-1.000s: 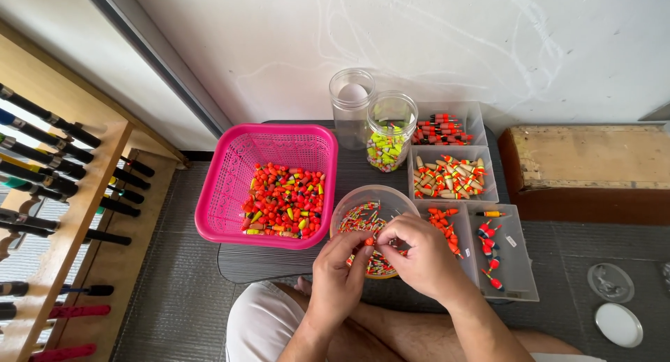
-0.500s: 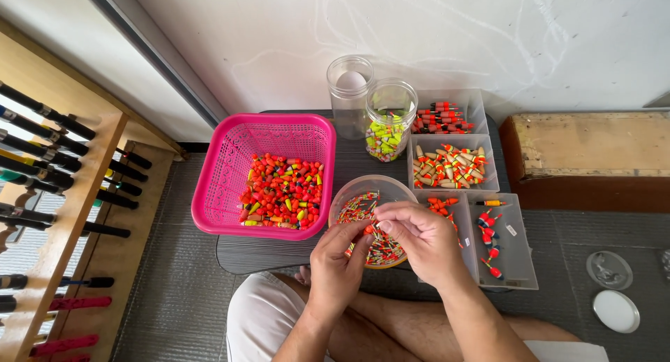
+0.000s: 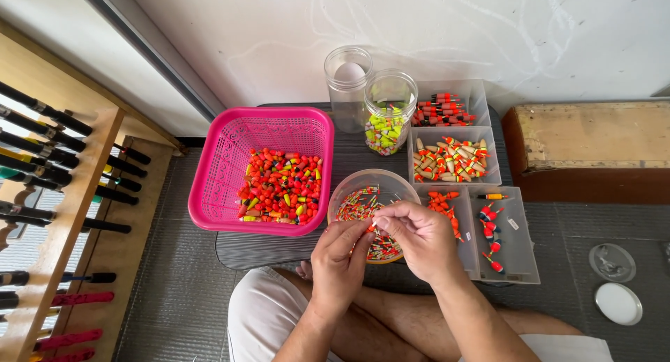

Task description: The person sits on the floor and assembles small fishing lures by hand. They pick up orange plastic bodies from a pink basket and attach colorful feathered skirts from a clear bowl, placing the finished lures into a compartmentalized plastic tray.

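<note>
Here my two hands meet just over the near rim of the round bowl (image 3: pixel 349 189) of small orange-and-yellow floats. My left hand (image 3: pixel 340 261) pinches one tiny float (image 3: pixel 370 228) between thumb and forefinger, the other fingers curled in. My right hand (image 3: pixel 417 238) comes in from the other side, thumb and forefinger pressed together at the same float, so the piece sits between both sets of fingertips. It is too small to be sure of its long axis, though it seems to run across, from one hand to the other. Both hands are equally near it. The pink basket (image 3: pixel 223 159) of loose floats lies to my left, well apart, and the clear trays (image 3: pixel 520 254) sit just beside my right hand.
</note>
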